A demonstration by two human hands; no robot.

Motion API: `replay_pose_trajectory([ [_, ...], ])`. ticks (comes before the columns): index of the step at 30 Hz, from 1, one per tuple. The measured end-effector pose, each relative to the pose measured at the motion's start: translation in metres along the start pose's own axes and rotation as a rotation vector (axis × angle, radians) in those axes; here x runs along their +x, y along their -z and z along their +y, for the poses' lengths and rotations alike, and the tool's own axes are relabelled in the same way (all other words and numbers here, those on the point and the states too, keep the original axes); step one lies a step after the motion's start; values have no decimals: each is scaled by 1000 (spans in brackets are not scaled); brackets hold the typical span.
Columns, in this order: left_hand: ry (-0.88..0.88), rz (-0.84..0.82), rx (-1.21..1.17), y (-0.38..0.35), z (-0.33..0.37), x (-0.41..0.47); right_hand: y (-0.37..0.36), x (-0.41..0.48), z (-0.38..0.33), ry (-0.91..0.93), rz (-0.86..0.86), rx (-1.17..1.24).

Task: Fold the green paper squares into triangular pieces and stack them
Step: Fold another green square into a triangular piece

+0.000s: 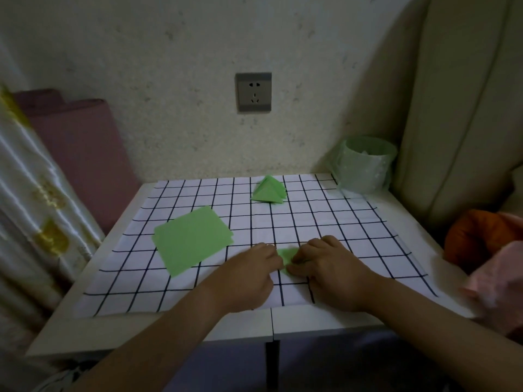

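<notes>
both hands on a small green piece at the near middle of the cloth

the left hand (249,274) and the right hand (335,274) meet over the checked cloth (339,216), close to its near edge. between them lies a small green piece (287,257), partly folded and mostly hidden by the fingers. the left hand's fingers are curled, with their tips pinching the piece's left side. the right hand's fingers are bent over its right side, and the thumb presses on the paper from the near side. the exact fold under the fingers cannot be made out.

to the left of the hands, well apart from them, a stack of green squares (192,239) lies flat on the cloth, turned at an angle to the grid lines. at the far edge of the cloth sits a pile of folded triangles (268,190), their points towards the wall, slightly fanned.

the cloth covers most of a white worktop (169,326). at the far right corner stands a small bin (365,165) lined with a pale green bag. a wall socket (254,92) is set in the wall behind. a pink roll (76,142) and a shiny curtain (34,193) are on the left; a padded cream cushion (467,108), an orange object (475,236) and a pink cloth (498,281) are on the right.
</notes>
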State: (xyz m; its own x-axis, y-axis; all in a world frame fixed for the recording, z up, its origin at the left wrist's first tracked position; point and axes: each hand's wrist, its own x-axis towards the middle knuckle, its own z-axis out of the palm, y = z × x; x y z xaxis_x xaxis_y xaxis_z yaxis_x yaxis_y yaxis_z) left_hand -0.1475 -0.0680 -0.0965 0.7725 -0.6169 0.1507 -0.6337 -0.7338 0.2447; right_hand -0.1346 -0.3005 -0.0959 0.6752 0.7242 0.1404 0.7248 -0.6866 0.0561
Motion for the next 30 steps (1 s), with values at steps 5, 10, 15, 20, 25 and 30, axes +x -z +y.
replay_pose_trajectory([
  [5,-34,-8,0,5,3,-4,-3,-7,7,-27,12,42],
  [10,-48,-22,39,7,5,-5,-2,-9,5,-92,5,94],
  [15,-31,-52,39,7,6,-6,-5,-10,6,-148,50,53],
  [20,-27,-53,27,6,7,-5,-11,-9,21,-277,106,-18],
  [25,-39,-31,43,6,10,-1,-16,-8,23,-350,176,-79],
  [30,22,7,72,0,12,5,-17,-6,19,-434,235,-80],
])
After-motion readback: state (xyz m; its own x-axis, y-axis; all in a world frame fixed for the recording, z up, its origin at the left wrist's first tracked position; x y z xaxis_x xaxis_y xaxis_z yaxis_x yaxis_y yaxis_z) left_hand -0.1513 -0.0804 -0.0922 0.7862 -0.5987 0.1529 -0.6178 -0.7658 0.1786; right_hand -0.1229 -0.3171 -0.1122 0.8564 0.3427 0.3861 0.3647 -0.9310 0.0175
